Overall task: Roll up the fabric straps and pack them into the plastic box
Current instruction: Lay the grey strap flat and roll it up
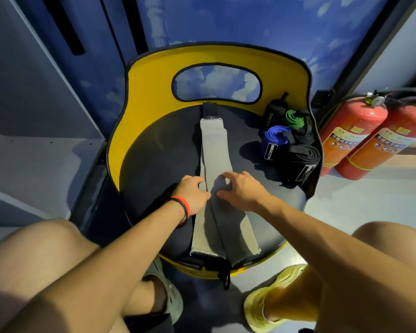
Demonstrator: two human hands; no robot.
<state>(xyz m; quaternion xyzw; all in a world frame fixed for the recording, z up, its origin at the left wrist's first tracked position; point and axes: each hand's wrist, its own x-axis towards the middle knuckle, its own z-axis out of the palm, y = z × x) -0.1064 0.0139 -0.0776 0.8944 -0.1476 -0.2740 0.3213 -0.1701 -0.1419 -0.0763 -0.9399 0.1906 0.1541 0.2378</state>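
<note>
Two grey fabric straps (214,164) lay lengthwise on the dark round seat (154,159) of a yellow-backed chair (151,87), overlapping at the far end and spreading apart toward us, with a black tab (210,109) at the far end and black ends with a loop hanging over the near edge. We saw our left hand (192,195) resting on the left edge of the straps, its fingers (197,180) loosely curled and only partly open, the thumb pressed on the cloth near the middle seam; it touched the fabric and whether it actually pinched it we could not tell. Our right hand (243,191) hovered over the right strap with fingers (228,176) bent and spread, the tips touching or nearly touching the cloth, closed around nothing. A red and black wristband (184,209) sat on the left wrist. Several rolled straps were bunched at the right rear of the seat, well apart from the hands: a blue roll (274,140), a green roll (294,118) and black rolls (303,159). White lettering on one black roll seemed to read "TUBYING"; the labels on the blue and black rolls were too small to read. Two red fire extinguishers (360,133) stood on the floor to the right, their label print illegible. We saw no plastic box in view.
</note>
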